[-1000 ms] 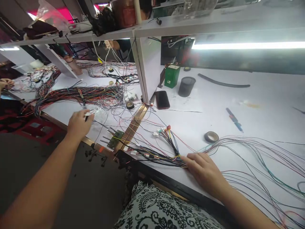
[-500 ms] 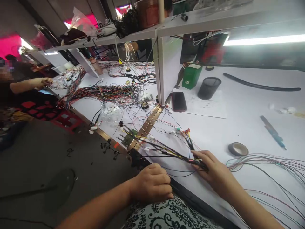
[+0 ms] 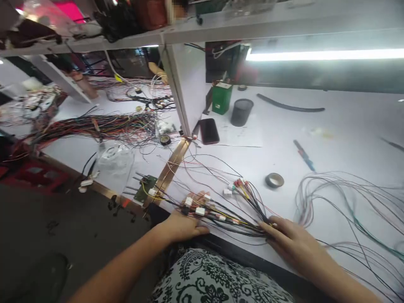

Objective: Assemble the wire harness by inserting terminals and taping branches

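A white bench (image 3: 347, 143) spans the view beneath a shelf (image 3: 277, 31). On it, the wire bundle (image 3: 243, 226) lies between the hands. The right hand (image 3: 292, 240) is closed round its gathered part; the left hand (image 3: 179, 225) is loosely open, fingers beneath the white connectors (image 3: 200, 211). The bundle looks light and limp, likely to fan out; the gathered part seems the surest hold, the thin leads easier to strain.

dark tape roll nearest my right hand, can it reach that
Likely yes: the dark tape roll sits just beyond the right hand, with a thin red wire between, though that hand is holding the wire bundle.
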Available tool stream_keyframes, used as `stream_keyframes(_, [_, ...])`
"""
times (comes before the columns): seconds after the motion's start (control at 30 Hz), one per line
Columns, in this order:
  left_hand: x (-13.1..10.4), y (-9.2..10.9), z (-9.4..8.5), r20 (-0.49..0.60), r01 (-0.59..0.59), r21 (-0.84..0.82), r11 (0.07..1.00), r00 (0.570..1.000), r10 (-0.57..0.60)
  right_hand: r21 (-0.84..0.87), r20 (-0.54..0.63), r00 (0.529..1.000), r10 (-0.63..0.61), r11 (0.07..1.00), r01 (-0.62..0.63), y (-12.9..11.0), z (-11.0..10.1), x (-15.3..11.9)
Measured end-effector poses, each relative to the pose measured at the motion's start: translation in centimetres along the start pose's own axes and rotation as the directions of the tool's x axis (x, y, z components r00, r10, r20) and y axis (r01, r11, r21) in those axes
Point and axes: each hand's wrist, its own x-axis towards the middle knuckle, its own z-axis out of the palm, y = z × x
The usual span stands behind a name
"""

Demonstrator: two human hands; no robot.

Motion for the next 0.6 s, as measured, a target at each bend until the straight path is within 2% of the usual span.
stream_keyframes(0.1, [-2.5, -0.1, -2.7, 0.165, 0.018, -0.046, 0.999, 0.986, -0.01, 0.029, -0.018, 0.999, 0.027, 0.999, -0.027, -0.5, 0.5, -0.7])
stream_keyframes(0.17, [-3.4, 0.4, -4.8, 0.214, -0.097, -0.141, 0.985, 0.969, 0.126, 0.051, 0.003, 0.999, 0.044, 0.998, -0.044, -1.3, 0.4, -0.2])
stream_keyframes(0.23, [-3.2, 1.5, -6.3, 0.15, -0.207, -0.219, 0.953, 0.958, 0.243, 0.061, 0.002, 0.999, 0.053, 0.997, -0.053, -2.2, 0.3, 0.6])
stream_keyframes(0.3, [-1.6, 3.4, -6.8, 0.005, -0.297, -0.211, 0.931, 0.952, 0.305, 0.068, -0.025, 0.999, 0.049, 0.997, -0.047, -2.6, 0.2, 1.4])
stream_keyframes(0.33, [-0.4, 4.6, -6.7, -0.075, -0.338, -0.171, 0.926, 0.941, 0.329, 0.067, -0.045, 0.998, 0.047, 0.997, -0.044, -2.6, 0.1, 1.6])
stream_keyframes(0.37, [0.9, 5.8, -6.3, -0.148, -0.399, -0.113, 0.91, 0.912, 0.382, 0.062, -0.061, 0.997, 0.054, 0.997, -0.05, -2.4, 0.0, 1.7])
stream_keyframes(0.4, [2.4, 7.1, -5.8, -0.171, -0.469, -0.039, 0.882, 0.873, 0.456, 0.054, -0.064, 0.995, 0.073, 0.996, -0.069, -2.0, -0.3, 1.7])
stream_keyframes(0.5, [6.7, 10.5, -3.7, -0.143, -0.537, 0.143, 0.831, 0.82, 0.554, 0.028, 0.001, 0.987, 0.161, 0.987, -0.161, -0.5, -1.6, 0.7])
stream_keyframes(0.6, [9.8, 13.0, -1.7, -0.14, -0.506, 0.281, 0.815, 0.819, 0.557, 0.022, 0.036, 0.982, 0.183, 0.983, -0.184, 0.5, -2.6, -0.5])
